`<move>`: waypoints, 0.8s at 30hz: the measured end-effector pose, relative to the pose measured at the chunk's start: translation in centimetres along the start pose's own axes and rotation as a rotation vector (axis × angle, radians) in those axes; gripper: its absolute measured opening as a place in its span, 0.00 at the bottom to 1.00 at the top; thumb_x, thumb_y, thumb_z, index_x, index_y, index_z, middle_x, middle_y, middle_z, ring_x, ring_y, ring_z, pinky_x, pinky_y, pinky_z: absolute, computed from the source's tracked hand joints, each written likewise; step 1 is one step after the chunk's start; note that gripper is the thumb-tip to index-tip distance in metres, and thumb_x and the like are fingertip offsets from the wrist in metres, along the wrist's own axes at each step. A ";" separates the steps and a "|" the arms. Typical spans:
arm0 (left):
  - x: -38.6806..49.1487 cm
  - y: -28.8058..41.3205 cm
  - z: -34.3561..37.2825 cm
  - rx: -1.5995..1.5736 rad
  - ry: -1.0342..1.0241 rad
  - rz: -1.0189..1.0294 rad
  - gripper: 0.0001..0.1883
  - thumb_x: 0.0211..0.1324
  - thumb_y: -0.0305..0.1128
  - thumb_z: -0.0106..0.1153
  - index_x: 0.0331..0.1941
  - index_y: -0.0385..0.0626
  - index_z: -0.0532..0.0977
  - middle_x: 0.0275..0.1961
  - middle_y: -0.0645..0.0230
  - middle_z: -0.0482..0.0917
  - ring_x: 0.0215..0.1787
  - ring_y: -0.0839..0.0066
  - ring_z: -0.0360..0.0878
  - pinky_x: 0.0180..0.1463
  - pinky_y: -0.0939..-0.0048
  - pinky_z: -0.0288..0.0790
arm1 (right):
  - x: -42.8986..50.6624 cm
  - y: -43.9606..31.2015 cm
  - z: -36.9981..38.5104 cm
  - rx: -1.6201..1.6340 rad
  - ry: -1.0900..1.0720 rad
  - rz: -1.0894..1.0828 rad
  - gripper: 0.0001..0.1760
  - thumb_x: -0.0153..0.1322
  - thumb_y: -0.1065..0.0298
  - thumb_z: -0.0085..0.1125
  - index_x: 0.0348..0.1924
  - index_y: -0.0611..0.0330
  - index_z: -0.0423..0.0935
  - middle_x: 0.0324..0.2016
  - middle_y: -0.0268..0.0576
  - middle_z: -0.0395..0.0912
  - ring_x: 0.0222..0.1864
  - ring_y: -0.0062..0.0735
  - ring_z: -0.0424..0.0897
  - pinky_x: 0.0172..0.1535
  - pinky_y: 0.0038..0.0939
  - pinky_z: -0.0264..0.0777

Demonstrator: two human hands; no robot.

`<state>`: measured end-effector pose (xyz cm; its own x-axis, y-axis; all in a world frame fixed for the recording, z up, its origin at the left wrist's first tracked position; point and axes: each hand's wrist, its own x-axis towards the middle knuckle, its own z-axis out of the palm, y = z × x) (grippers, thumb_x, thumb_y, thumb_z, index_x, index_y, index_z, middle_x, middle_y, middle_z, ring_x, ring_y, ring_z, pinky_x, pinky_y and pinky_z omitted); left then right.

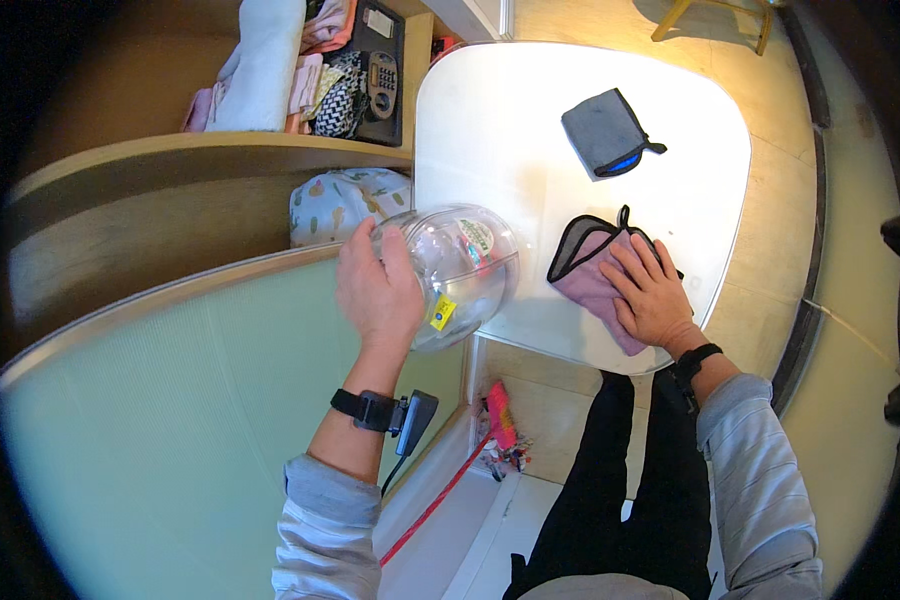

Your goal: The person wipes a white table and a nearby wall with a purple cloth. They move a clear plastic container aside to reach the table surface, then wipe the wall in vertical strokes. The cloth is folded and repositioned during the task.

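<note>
My left hand (382, 289) grips the rim end of a clear, rounded plastic container (461, 274), which is tilted over the left edge of the white table (495, 112). A yellow sticker and a round label show on it, and small colored items lie inside or behind its wall. My right hand (649, 292) lies spread on a pink cloth (596, 277) with black trim, a gray mesh corner and a hanging loop. Farther back on the table rests a folded gray cloth (604, 131) with black edging, a loop and a bit of blue at its opening.
A wooden shelf unit (217, 154) at the left holds folded fabrics (262, 67) and a black safe with a keypad (382, 82). Below is a cactus-print bundle (345, 199). A pale green panel (195, 405) stands near my left arm. A red-handled broom (450, 480) stands below the table.
</note>
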<state>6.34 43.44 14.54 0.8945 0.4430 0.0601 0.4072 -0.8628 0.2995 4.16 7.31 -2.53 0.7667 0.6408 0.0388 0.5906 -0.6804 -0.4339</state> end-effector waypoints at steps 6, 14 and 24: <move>-0.2 -0.3 0.1 0.052 0.035 0.003 0.29 0.76 0.52 0.51 0.64 0.39 0.78 0.60 0.48 0.83 0.63 0.46 0.79 0.66 0.46 0.71 | 0.1 -0.4 0.1 -0.037 -0.016 -0.003 0.33 0.72 0.58 0.61 0.72 0.46 0.75 0.77 0.44 0.66 0.83 0.54 0.56 0.83 0.62 0.44; -0.1 -0.5 0.5 -0.016 0.042 0.021 0.28 0.75 0.51 0.52 0.63 0.37 0.78 0.61 0.46 0.82 0.64 0.46 0.79 0.68 0.47 0.70 | -0.1 -0.1 0.0 -0.034 -0.012 -0.006 0.34 0.72 0.58 0.62 0.72 0.46 0.75 0.77 0.44 0.66 0.83 0.55 0.55 0.83 0.62 0.43; 0.2 -0.7 0.2 -0.133 -0.060 -0.036 0.29 0.77 0.50 0.55 0.66 0.34 0.76 0.64 0.46 0.80 0.68 0.49 0.76 0.74 0.54 0.67 | -0.1 0.6 0.1 0.044 0.000 0.005 0.34 0.72 0.59 0.64 0.72 0.47 0.76 0.77 0.43 0.65 0.82 0.54 0.57 0.82 0.63 0.48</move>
<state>6.25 44.03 14.18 0.8908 0.4542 -0.0090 0.4148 -0.8051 0.4240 4.37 6.87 -2.90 0.7695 0.6375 0.0370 0.5755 -0.6672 -0.4730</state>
